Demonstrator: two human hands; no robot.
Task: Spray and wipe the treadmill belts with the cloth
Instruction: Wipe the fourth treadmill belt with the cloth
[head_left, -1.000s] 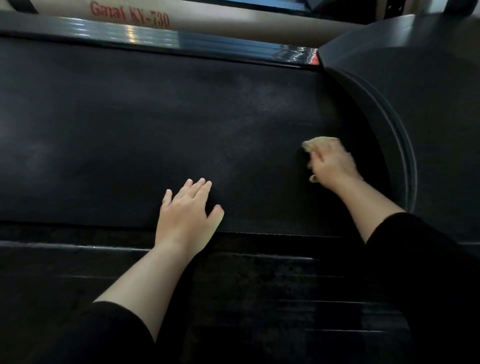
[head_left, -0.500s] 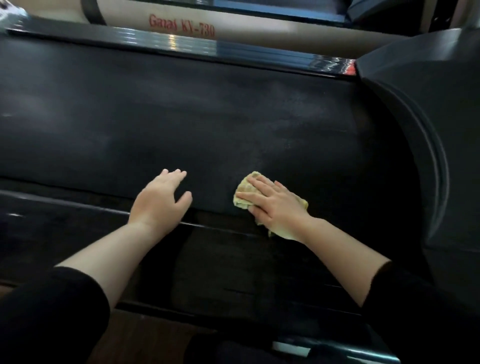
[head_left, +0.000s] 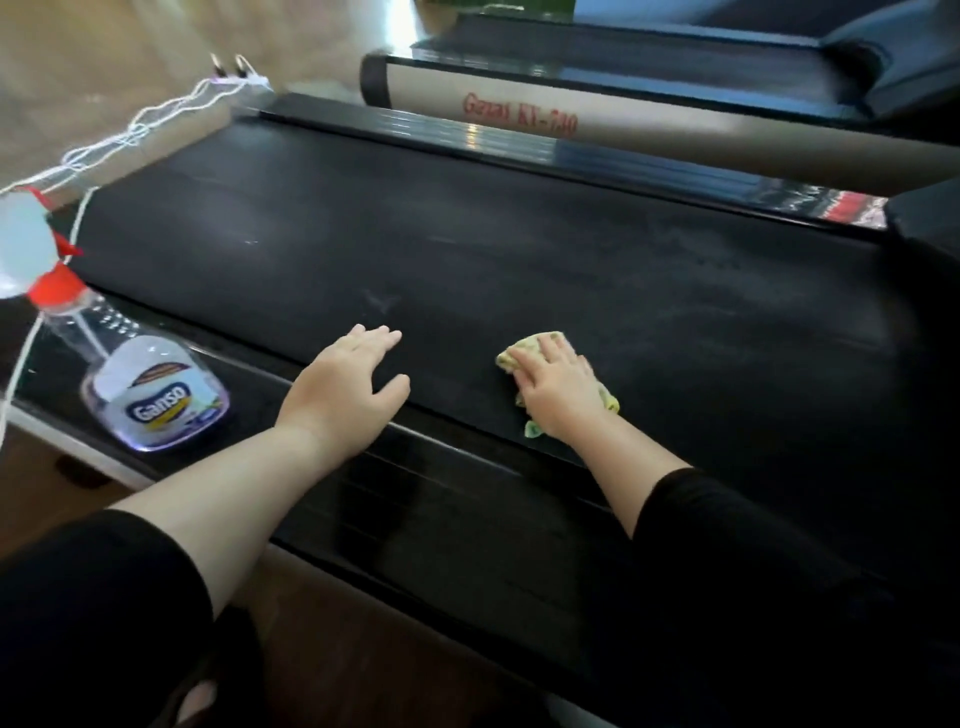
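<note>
Pressing the cloth (head_left: 510, 358) onto the belt (head_left: 519, 234), the right hand (head_left: 558, 387) lies flat over it, fingers stretched out rather than curled. The yellow-green cloth is bunched, showing past the fingertips and beside the wrist, close to the belt's near edge. The left hand (head_left: 345, 387) rests palm down on that same edge, fingers relaxed and holding nothing, apart from the right. A bottle (head_left: 156, 400) stands on the near rail (head_left: 291, 387), left of both hands. A white cord (head_left: 130, 127) trails past the belt's far left end.
</note>
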